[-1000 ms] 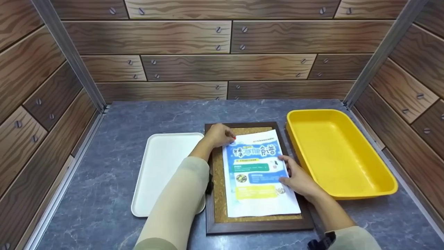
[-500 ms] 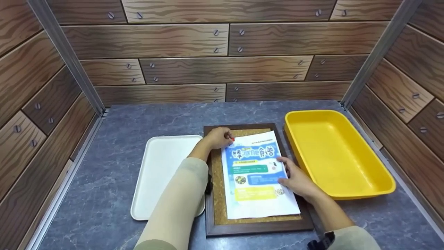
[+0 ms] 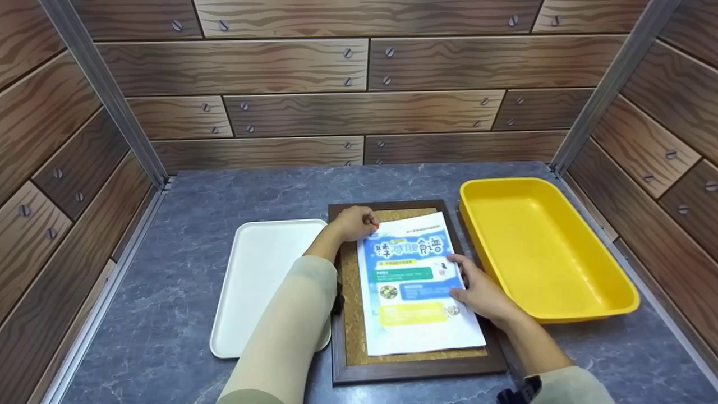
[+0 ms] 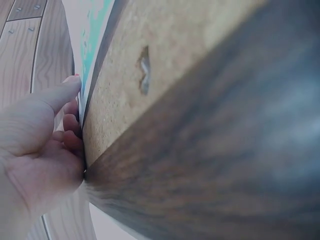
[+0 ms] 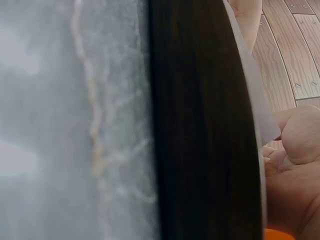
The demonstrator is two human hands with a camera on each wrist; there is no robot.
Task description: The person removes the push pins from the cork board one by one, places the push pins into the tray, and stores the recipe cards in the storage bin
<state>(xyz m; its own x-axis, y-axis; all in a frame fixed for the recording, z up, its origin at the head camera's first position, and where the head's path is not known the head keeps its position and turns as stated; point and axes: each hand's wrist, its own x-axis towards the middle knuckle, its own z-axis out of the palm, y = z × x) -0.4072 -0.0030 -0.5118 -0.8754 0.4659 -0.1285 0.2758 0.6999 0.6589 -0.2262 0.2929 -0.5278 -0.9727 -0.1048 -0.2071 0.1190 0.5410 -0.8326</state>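
A printed poster sheet [image 3: 418, 286] with blue, green and yellow blocks lies over a brown-framed cork board [image 3: 354, 336]. At the sheet's top left corner, my left hand [image 3: 353, 223] pinches a small red push pin [image 3: 376, 226]. Only a speck of the pin's red shows by the thumb tip in the left wrist view; its point is hidden. My right hand [image 3: 479, 289] holds the sheet's right edge between thumb and fingers, with the thumb and index fingertips on the print. The right wrist view shows that edge standing a little off the frame beside the hand [image 5: 300, 165].
Left of the board lies a white tray [image 3: 258, 280], partly under the left forearm. A deep yellow bin [image 3: 538, 247] stands close by on the right. Wood-print walls [image 3: 291, 112] enclose the dark marbled table [image 3: 168, 303]. A hole [image 4: 144, 70] marks the cork.
The view has tilted slightly, so everything sits a little lower in the picture. Both hands stay at the same spots on the sheet, the left on the red push pin.
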